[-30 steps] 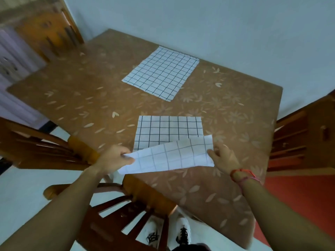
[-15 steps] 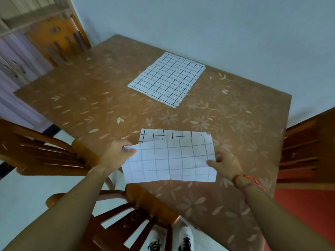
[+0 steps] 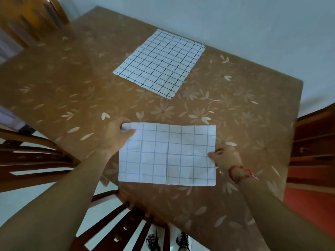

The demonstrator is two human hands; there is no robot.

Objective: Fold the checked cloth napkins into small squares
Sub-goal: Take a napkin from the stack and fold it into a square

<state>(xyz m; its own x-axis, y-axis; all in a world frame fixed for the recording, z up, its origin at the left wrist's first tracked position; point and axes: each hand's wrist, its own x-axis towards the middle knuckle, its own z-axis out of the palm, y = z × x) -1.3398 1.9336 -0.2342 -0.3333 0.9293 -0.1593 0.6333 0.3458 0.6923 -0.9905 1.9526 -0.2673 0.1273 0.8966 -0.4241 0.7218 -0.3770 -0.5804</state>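
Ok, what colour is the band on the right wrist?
Red, a thin thread band; the head view shows it clearly.

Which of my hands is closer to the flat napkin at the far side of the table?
Left. The left hand pinches the far left corner of the near napkin, on the side toward the flat napkin. The right hand holds the right edge, farther back toward the person.

Near napkin (image 3: 167, 154) lies flat between the hands, folded over, its pale side up with only a faint grid showing. The left hand (image 3: 114, 136) pinches its far left corner; the right hand (image 3: 225, 156) pinches its right edge. Far napkin (image 3: 160, 63), bold black checks, lies spread flat well beyond both hands, skewed.
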